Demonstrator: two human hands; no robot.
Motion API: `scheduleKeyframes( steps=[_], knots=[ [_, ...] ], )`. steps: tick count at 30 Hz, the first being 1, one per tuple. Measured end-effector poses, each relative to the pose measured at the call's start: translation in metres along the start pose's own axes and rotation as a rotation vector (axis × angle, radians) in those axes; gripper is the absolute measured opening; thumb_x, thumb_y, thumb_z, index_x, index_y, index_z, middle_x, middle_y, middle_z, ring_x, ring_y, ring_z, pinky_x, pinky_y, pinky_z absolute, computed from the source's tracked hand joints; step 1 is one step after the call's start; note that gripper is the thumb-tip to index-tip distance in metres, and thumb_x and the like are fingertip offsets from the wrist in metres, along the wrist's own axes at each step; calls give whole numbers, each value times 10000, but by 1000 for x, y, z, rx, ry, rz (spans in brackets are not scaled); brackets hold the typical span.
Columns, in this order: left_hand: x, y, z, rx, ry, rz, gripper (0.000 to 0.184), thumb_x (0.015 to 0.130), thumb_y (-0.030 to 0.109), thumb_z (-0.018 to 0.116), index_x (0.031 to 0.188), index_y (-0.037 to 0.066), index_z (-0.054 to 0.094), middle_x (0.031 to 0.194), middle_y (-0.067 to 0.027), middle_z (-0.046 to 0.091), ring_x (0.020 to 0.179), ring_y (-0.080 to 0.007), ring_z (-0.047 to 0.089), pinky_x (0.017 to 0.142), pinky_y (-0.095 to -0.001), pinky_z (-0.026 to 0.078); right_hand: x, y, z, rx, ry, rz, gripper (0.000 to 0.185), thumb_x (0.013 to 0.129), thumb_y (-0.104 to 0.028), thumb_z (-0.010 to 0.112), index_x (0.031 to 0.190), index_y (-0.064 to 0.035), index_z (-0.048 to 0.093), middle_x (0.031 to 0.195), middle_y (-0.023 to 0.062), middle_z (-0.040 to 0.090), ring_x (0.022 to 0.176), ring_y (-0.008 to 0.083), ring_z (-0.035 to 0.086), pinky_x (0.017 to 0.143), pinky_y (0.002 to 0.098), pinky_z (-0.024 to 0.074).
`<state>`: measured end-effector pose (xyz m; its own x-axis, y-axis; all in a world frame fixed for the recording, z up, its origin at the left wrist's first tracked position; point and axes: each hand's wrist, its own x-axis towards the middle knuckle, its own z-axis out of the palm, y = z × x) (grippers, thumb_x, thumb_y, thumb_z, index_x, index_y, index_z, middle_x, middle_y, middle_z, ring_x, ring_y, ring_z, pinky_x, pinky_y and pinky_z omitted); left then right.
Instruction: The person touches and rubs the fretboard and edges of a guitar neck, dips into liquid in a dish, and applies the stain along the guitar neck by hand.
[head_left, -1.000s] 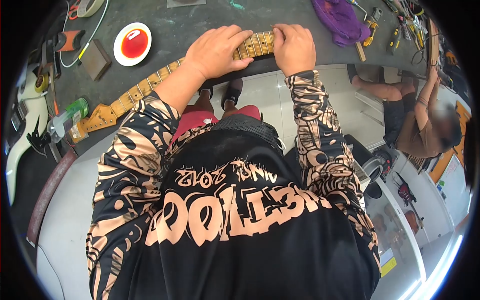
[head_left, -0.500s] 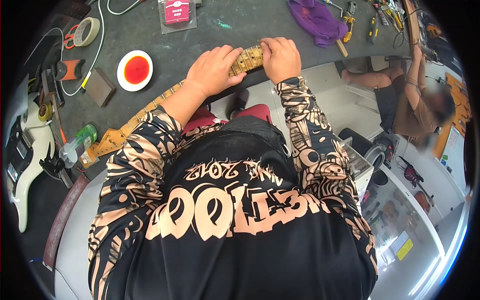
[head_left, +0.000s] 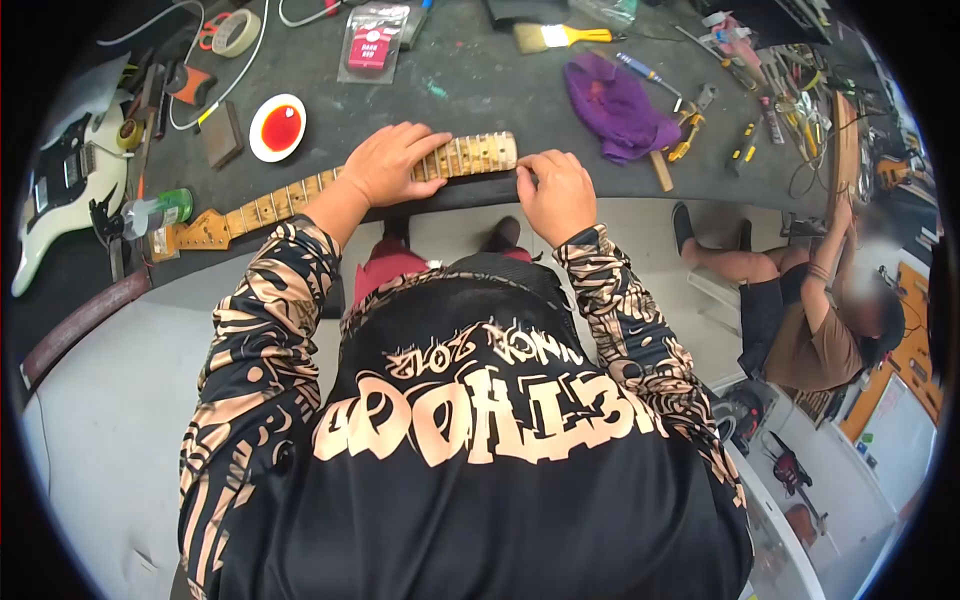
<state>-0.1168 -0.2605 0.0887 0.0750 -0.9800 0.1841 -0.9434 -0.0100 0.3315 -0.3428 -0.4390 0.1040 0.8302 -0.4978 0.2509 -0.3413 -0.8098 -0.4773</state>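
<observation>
A guitar neck with worn, blotchy wood and metal frets lies along the near edge of the dark workbench. Its headstock points left. My left hand is wrapped over the neck toward its right end, with fingers across the fretboard and thumb along the near side. Just right of the neck's squared end is my right hand, its fingers curled and thumb pressed in. Whatever those fingers pinch, if anything, is too small or hidden to make out.
A white dish of red liquid sits beyond the neck, near a brown block. Farther back lie a dark red dye packet, a paintbrush and a purple cloth. A seated person works at the right.
The view has tilted up, showing more of the bench. My right hand has come off the neck's end and moved slightly toward me. My left hand stays on the neck.
</observation>
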Motion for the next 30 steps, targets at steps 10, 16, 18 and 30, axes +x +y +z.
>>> scheduleKeyframes(
  steps=[10,16,18,30],
  knots=[
    [-84,54,-26,-33,24,-135,422,866,216,770,1256,91,671,1109,-138,672,996,-359,629,876,-462,490,-40,31,-31,239,182,135,55,875,-100,716,919,-69,724,898,110,698,856,327,650,786,429,518],
    [-355,7,102,-522,-362,-985,279,919,256,666,1001,2,748,991,-236,739,914,-444,711,794,-517,563,-69,37,-23,197,262,399,118,914,-160,736,926,-44,752,882,131,721,788,269,708,731,376,557],
    [-397,-29,170,-382,-497,-984,283,904,244,674,1026,1,754,1023,-225,746,945,-434,717,778,-504,560,-61,34,-27,201,224,348,124,906,-153,735,925,-31,750,872,132,719,783,276,700,732,378,554],
    [-286,-11,105,-935,-810,-1055,241,878,97,634,1090,27,725,992,-257,698,946,-462,679,804,-487,546,-7,18,-61,217,268,309,137,880,-127,691,930,-5,730,903,168,691,885,365,667,818,455,529]
  ],
)
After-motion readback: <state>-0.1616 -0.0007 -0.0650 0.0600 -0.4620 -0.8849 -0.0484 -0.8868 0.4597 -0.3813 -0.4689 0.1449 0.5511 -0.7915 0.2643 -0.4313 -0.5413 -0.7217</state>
